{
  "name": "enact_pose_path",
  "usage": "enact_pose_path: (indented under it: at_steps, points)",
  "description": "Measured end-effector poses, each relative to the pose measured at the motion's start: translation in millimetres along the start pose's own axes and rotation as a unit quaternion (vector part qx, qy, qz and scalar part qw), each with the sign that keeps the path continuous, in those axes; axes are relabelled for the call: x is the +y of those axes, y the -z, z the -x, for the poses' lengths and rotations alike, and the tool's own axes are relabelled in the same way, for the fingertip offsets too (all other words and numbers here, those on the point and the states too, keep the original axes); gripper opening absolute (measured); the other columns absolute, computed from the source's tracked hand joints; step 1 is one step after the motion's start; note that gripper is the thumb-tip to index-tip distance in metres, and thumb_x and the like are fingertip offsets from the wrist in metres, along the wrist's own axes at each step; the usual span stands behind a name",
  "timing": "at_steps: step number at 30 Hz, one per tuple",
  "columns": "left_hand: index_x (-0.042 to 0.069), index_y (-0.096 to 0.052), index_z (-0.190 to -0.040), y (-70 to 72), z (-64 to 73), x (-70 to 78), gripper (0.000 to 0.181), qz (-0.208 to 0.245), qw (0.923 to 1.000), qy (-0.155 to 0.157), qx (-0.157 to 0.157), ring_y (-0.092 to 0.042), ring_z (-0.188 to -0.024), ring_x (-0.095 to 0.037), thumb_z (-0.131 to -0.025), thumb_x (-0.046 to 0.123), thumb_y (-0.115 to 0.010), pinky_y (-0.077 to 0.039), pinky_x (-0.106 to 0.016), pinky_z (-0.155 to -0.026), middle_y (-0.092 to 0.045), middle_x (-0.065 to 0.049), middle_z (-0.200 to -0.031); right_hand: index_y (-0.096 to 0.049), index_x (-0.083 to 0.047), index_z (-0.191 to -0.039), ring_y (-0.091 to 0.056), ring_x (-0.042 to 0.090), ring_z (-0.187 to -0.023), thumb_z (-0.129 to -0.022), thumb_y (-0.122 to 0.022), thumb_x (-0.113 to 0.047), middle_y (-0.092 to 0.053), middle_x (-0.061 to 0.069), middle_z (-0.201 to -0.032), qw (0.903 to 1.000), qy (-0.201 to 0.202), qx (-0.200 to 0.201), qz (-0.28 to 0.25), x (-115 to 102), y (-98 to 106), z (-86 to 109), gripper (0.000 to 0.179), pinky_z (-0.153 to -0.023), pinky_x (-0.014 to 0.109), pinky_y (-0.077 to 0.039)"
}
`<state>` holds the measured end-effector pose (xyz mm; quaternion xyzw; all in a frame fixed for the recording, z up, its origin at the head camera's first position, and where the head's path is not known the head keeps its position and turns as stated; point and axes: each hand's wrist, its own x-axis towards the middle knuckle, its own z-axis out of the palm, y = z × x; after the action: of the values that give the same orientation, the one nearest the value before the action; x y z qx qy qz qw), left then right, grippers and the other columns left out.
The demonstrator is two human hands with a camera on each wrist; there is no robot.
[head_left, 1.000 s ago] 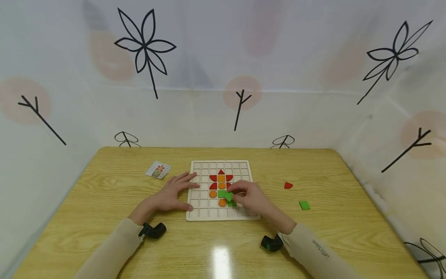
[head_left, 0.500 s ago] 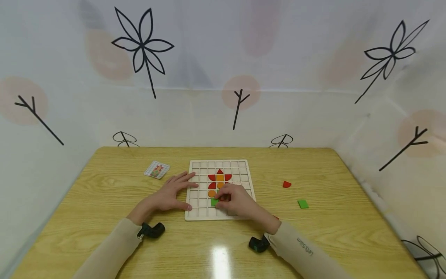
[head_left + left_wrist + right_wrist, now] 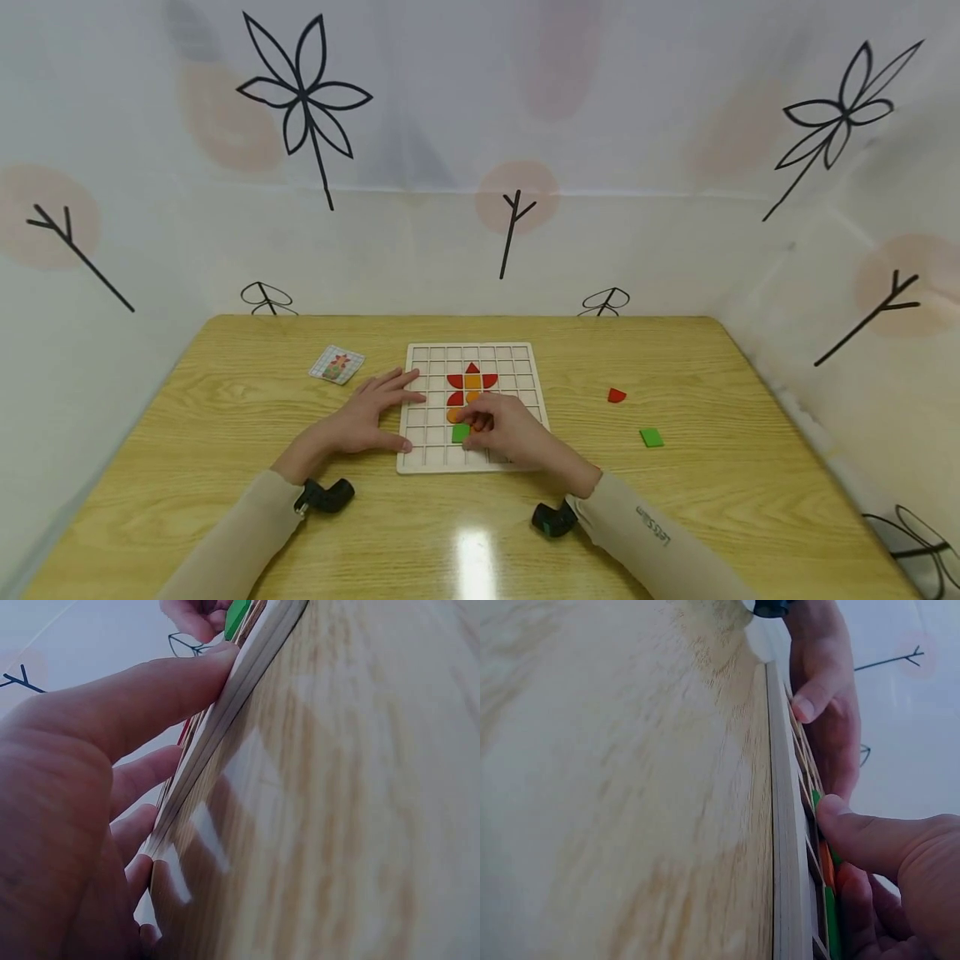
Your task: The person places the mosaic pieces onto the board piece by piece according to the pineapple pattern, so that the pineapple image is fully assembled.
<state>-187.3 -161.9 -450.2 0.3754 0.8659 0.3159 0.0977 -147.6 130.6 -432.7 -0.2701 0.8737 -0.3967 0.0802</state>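
A pale wooden grid board (image 3: 517, 367) lies mid-table, bearing red, orange and green pieces in a flower-like pattern. My left hand (image 3: 363, 419) rests at its left edge with fingers spread; the left wrist view shows the thumb (image 3: 184, 686) against the board's side. Over the lower middle cells, my right hand (image 3: 513, 429) pinches a green square tile (image 3: 461, 433). In the right wrist view my right thumb (image 3: 855, 832) touches that tile, beside an orange piece (image 3: 826, 862) and another green piece (image 3: 831, 919). My right hand covers part of the pattern in the head view.
A small card (image 3: 337, 365) with a printed flower pattern lies left of the board. To the right are a red quarter-circle piece (image 3: 617, 395) and a loose green square (image 3: 652, 437). Printed white cloth (image 3: 420, 250) stands behind the wooden table (image 3: 225, 400).
My right hand has moved left across the lower board with the green tile, then stayed almost still over the last half second. The left hand has kept its place.
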Motion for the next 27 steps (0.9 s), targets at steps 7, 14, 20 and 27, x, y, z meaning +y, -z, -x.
enact_pose_path:
  at_steps: [7, 14, 20, 27]
  points:
    - [0.015, -0.057, -0.142, 0.4, -0.4, -0.4, 0.068, 0.003, 1.0000, -0.005, 0.002, -0.011, -0.149, -0.040, -0.083, 0.042, -0.078, -0.006, -0.069, -0.110, -0.023, -0.013, -0.163, -0.077, -0.014, -0.107, -0.054, 0.009, -0.073, -0.083, -0.083, -0.017, -0.059, -0.008, -0.085, 0.9994, -0.024, 0.001, 0.025, -2.0, 0.0, -1.7, 0.026, -0.065, 0.026, -0.047]
    - [0.016, -0.055, -0.144, 0.9, -0.3, -2.1, 0.070, -0.004, 1.0000, -0.003, -0.004, -0.009, -0.150, -0.036, -0.083, 0.043, -0.078, -0.005, -0.066, -0.112, -0.020, -0.009, -0.165, -0.078, -0.014, -0.108, -0.052, 0.010, -0.073, -0.083, -0.083, -0.018, -0.059, -0.005, -0.087, 0.9995, -0.019, 0.002, 0.024, -2.7, -1.4, -2.7, 0.026, -0.064, 0.027, -0.047]
    - [0.016, -0.055, -0.144, 0.7, -0.9, -3.2, 0.070, -0.004, 0.9999, -0.014, 0.000, -0.010, -0.150, -0.037, -0.083, 0.043, -0.078, -0.005, -0.066, -0.112, -0.020, -0.010, -0.164, -0.079, -0.015, -0.106, -0.050, 0.010, -0.072, -0.082, -0.083, -0.021, -0.055, -0.005, -0.086, 0.9989, -0.013, 0.004, 0.044, -3.1, -1.4, -4.3, 0.025, -0.064, 0.027, -0.045]
    - [0.017, -0.055, -0.144, -0.2, 0.0, -3.3, 0.070, -0.008, 0.9999, -0.008, -0.004, -0.010, -0.150, -0.038, -0.083, 0.044, -0.078, -0.005, -0.066, -0.112, -0.020, -0.010, -0.164, -0.079, -0.017, -0.105, -0.048, 0.012, -0.074, -0.082, -0.084, -0.021, -0.054, -0.005, -0.086, 0.9986, -0.028, -0.009, 0.044, -3.6, -1.5, -5.1, 0.024, -0.065, 0.027, -0.042]
